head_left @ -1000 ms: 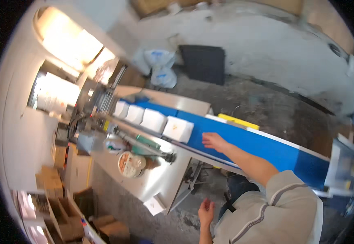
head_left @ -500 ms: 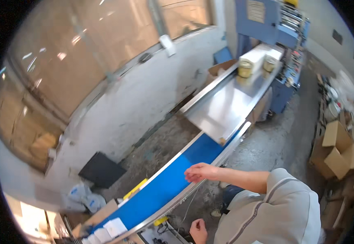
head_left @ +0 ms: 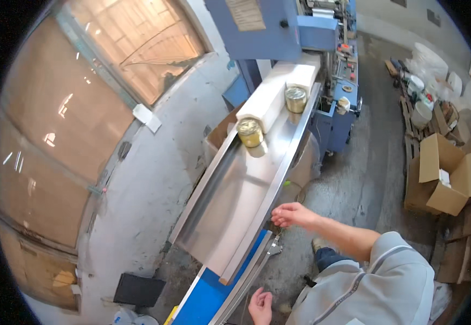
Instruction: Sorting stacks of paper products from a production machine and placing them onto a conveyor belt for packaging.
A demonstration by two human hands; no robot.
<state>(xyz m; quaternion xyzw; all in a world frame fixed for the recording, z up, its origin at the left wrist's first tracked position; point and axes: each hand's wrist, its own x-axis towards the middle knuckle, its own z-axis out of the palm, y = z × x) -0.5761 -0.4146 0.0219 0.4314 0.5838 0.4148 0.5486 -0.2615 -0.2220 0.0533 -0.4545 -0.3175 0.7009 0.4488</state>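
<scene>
My right hand (head_left: pixel 289 215) hovers beside the near rim of a long metal tray (head_left: pixel 222 216), its fingers loosely curled and nothing visible in it. Lower down, my left hand (head_left: pixel 260 306) is apart from everything, thumb and fingers separated, with nothing in it. On the tray's far part lie two long white stacks that look like folded paper (head_left: pixel 276 92). A gold-coloured can (head_left: pixel 250 133) stands against the end of the left stack, and a second can (head_left: pixel 295 99) against the end of the right one. Below the tray's near end runs a blue conveyor belt (head_left: pixel 205 298).
A blue machine (head_left: pixel 257 32) with a control panel stands at the tray's far end. Along the left are a white wall (head_left: pixel 132 211) and a black flat panel (head_left: pixel 138 290). At right, an open cardboard box (head_left: pixel 446 173) sits near a pallet with buckets and plastic bags.
My view has swung toward the machine, so the tray and cans appear larger. My right hand has gone from over the blue belt to beside the tray. White packs on the belt left view.
</scene>
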